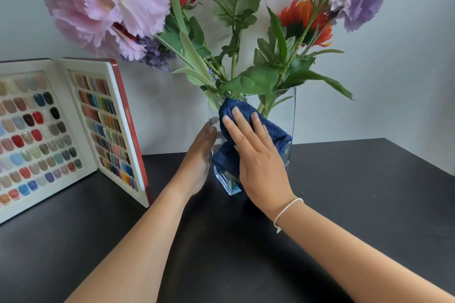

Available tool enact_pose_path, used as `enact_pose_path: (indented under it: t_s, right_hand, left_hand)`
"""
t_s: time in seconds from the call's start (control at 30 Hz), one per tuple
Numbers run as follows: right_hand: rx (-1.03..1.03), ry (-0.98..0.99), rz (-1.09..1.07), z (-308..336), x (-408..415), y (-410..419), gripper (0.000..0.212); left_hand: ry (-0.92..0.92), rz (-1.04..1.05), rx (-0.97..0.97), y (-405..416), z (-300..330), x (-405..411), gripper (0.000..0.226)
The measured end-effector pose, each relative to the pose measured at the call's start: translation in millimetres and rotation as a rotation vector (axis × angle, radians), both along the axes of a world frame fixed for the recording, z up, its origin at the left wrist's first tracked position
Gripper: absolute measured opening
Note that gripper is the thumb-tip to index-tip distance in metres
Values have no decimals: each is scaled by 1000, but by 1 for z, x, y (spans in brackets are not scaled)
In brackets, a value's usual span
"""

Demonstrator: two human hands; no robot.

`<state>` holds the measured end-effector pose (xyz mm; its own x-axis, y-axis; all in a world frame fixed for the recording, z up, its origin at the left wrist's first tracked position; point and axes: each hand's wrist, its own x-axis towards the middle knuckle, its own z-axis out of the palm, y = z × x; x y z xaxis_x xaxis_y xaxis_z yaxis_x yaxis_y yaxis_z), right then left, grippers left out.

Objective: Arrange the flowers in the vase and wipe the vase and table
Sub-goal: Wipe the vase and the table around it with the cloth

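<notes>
On the vase (283,110) front, a blue cloth (275,135) lies under the right hand (256,155), fingers (236,125) straight and pressing. The left hand (199,162) braces its side; finger grip unclear.

Black table (344,204) – glass vase (280,115), swatch book (73,130)

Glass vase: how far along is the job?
Done: colourful flowers stand in the clear square glass vase. In hand: the right hand presses a dark blue cloth against its front; the left hand rests on its left side. Left: wiping the black table, apparently.
</notes>
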<state>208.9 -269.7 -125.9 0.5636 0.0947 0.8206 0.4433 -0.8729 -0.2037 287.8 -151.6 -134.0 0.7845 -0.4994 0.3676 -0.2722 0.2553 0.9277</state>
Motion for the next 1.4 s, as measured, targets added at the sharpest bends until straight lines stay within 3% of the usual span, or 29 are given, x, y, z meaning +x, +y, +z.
enact_pose_path:
  t_s: [0.13, 0.3, 0.5, 0.9, 1.07, 1.2, 1.4]
  right_hand:
    - [-52, 7, 14, -13, -6, -6, 68]
    - [-163, 57, 2, -21, -11, -23, 57]
    - [200, 51, -35, -11, -4, -38, 67]
    - [510, 56, -5, -6, 6, -54, 47]
    - [505, 167, 7, -23, -4, -60, 51]
    - [427, 236, -16, -28, -13, -69, 53]
    - [284, 362, -36, -33, -26, -70, 54]
  left_hand:
    - [32, -4, -3, 0, -2, 3, 44]
    - [17, 67, 5, -2, -1, 2, 41]
    - [-17, 150, 66, -1, -2, 2, 37]
    - [67, 157, 40, -1, -6, 5, 45]
    - [71, 173, 11, -2, -6, 4, 48]
    - [53, 215, 56, -2, -7, 4, 67]
    - [13, 245, 100, -2, -8, -6, 76]
